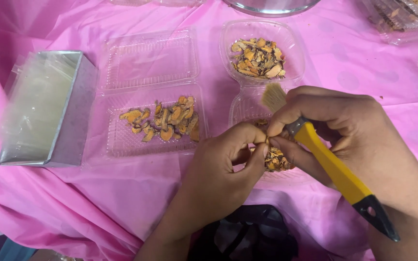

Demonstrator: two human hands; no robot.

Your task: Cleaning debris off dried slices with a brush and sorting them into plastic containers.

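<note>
Brush (332,166) sits gripped in right hand (359,130), bristles toward the bench's far edge; left hand (228,166) pinches an orange slice (265,140) just beside the ferrule, over a clear tray (247,108).

One head-worn camera looks steeply down, close, at the pink-covered table (122,193), its far edge seemingly cropped.

Bystanders on a pink-covered bench

A pink cloth (97,193) drapes the bench. At left stands a grey metal box (68,116) holding clear film. Beside it lies an open clear clamshell tray (148,60) with orange dried slices (163,121) in its near half. A steel bowl's rim (269,6) shows at the top edge, more clear trays (402,19) at the top right corner.
</note>
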